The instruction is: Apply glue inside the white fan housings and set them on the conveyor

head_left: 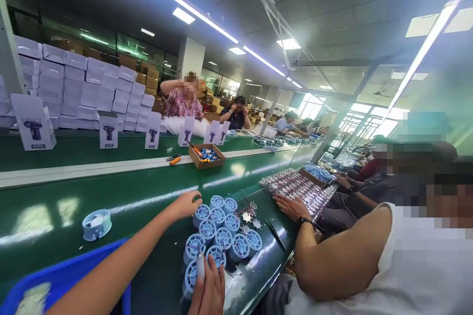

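My left hand [187, 204] is at the far left corner of a cluster of light blue round plastic housings [207, 229]. Its fingers are curled in a pinch beside the nearest housing; anything between them is too small to make out. Low in the view, my right hand [211, 288] is closed by the front housings [190, 275], with a slim pale piece [200, 268] between thumb and fingers. The housings stand upright with spoked tops showing. Just right of them lie several small star-shaped plates [246, 217] with thin wires.
A blue bin [127, 275] sits at lower left, below a single blue ring part [96, 225]. Black tweezers [275, 234] lie near a co-worker's hand [290, 208], which rests by a tray of parts [295, 184]. A cardboard box [207, 157] stands farther back.
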The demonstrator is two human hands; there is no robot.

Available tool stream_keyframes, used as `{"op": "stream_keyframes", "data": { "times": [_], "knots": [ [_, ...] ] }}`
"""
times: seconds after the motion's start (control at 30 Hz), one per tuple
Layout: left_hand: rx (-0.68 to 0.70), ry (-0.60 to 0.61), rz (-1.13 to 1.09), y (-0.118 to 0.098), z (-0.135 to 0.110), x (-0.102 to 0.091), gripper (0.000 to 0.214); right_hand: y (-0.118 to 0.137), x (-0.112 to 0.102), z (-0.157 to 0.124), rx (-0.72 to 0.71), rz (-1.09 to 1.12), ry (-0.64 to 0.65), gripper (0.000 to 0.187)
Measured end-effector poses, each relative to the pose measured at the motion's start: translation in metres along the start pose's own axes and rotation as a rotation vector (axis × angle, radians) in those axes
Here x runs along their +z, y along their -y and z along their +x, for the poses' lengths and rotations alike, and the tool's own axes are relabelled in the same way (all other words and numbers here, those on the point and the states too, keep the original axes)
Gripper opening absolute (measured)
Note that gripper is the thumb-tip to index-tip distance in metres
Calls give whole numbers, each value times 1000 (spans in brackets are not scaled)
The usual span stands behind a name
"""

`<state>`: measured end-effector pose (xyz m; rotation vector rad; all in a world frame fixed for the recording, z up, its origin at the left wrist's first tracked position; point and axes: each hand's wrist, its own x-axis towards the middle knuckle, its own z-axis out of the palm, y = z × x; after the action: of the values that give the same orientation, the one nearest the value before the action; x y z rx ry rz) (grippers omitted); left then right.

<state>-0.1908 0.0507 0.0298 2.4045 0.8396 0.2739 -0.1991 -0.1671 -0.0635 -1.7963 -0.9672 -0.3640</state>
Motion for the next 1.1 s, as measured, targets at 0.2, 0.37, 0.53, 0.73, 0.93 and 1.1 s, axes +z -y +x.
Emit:
{"op": "stream_keyframes", "data": {
  "times": [0.2, 0.37, 0.53, 0.73, 0.93, 1.1],
  "knots": [
    [-334, -80, 204, 66, -74, -73, 46, 17, -4, -20, 156, 145, -19, 41],
    [-592, -19, 178, 114, -122, -77, 52, 71, 9, -4, 249, 433, 406, 38],
    [-532, -186, 69, 117, -133, -90, 54, 114, 42, 15, 240, 622, 684, 27],
    [-420, -548, -173, 94, -166, -128, 52, 125, 90, 2, 114, 843, 954, 22],
    [-429, -661, -362, 98, -194, -135, 52, 117, 107, -9, 189, 864, 1029, 21],
    [-452, -633, -415, 106, -199, -139, 53, 115, 105, -10, 169, 791, 1034, 22]
  ]
}}
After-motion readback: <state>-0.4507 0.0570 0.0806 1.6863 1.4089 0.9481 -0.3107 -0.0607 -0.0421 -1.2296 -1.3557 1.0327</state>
